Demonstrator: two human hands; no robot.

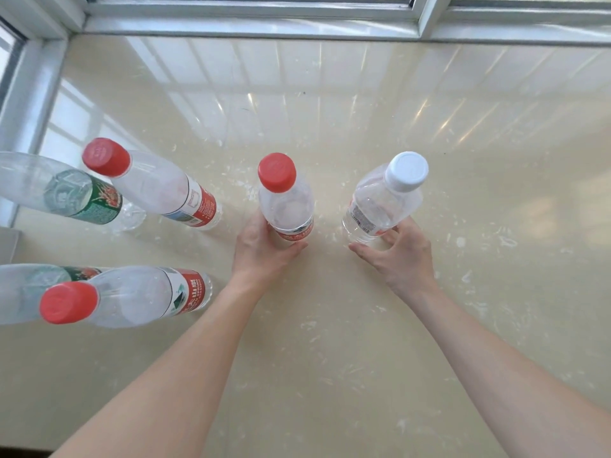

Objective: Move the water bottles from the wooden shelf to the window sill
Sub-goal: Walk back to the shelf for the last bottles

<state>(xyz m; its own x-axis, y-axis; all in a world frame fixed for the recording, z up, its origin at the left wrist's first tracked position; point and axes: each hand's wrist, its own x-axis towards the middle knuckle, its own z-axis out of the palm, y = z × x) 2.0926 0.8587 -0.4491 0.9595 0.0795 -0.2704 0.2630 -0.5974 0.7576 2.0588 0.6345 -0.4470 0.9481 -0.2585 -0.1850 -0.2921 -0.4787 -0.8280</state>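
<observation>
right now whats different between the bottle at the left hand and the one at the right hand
The red-capped bottle has a red cap and red label; the white-capped bottle has a white cap and a barcode showing. The left hand wraps its bottle's base; the right hand has opened, fingers loose beside its bottle. Both are clear and stand upright on the sill.

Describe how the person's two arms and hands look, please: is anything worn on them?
Both arms are bare from the lower frame edge to the fingers: no sleeves show. The left hand and right hand wear no gloves, and no watch, bracelet or ring is visible. The nails that show look short and unpainted. No markings can be seen on either forearm.
</observation>
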